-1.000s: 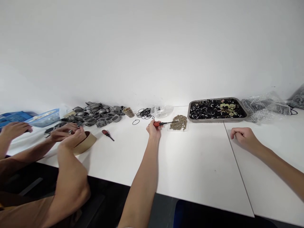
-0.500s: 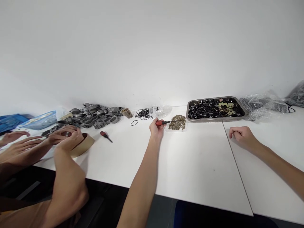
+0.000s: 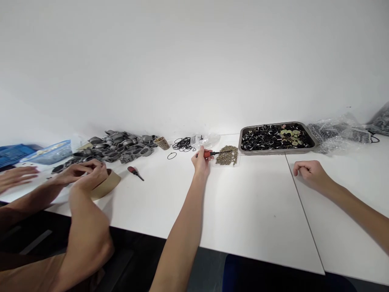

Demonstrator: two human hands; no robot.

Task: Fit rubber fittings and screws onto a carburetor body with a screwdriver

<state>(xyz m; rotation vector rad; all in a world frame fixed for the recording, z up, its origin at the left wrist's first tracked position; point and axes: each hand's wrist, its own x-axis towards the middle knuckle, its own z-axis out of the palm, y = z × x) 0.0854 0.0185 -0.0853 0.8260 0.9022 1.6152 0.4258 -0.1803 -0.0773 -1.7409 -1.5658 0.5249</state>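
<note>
My left hand [image 3: 200, 161] is wrapped round the red handle of a screwdriver [image 3: 208, 154], whose dark shaft points right over a heap of small brass screws [image 3: 227, 155]. These screws lie in a shallow clear tray [image 3: 219, 165]. My right hand [image 3: 309, 171] rests on the white table [image 3: 252, 202] beyond the seam, its fingers curled into a loose fist; nothing shows in it. Behind it and to its left stands a metal tray [image 3: 278, 151] full of black rings and some yellowish discs.
Another person's hands [image 3: 91, 172] work at the left beside a tape roll [image 3: 107, 185]. A second screwdriver [image 3: 135, 172], grey parts [image 3: 121, 146], a cup of screws [image 3: 162, 142], black rings [image 3: 182, 144] and plastic bags [image 3: 337, 134] lie along the table.
The screwdriver in my left hand has turned slightly, its tip still over the screws. At far left, a person's hand has drawn back leftward. My right hand has stayed put.
</note>
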